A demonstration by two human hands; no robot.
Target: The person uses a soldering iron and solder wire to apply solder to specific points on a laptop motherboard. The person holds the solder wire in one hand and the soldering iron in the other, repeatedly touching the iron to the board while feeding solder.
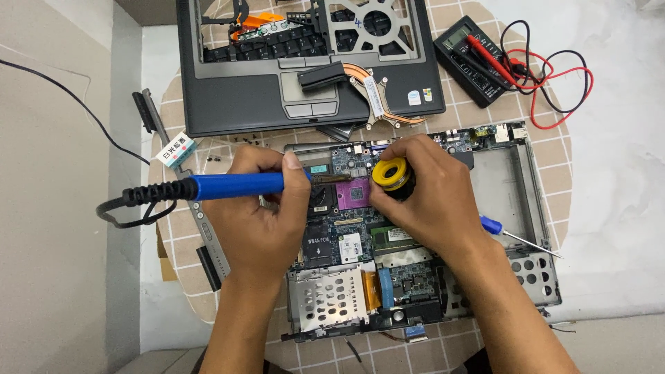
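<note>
Head view. Left hand fisted round blue soldering iron, tip aimed at motherboard beside purple CPU socket. Right hand pinching yellow solder spool just above socket.

Judgement: brace both wrists on chassis, keep tip steady, off socket plastic; feed solder sparingly; mind cord drag.

Count: 1 iron, 1 spool, 1 blue-handled screwdriver, 1 multimeter, 1 palmrest shell.

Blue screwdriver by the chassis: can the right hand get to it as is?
Probably not right away: the right hand grips a yellow solder spool. The blue screwdriver lies uncovered just beside that wrist.
</note>
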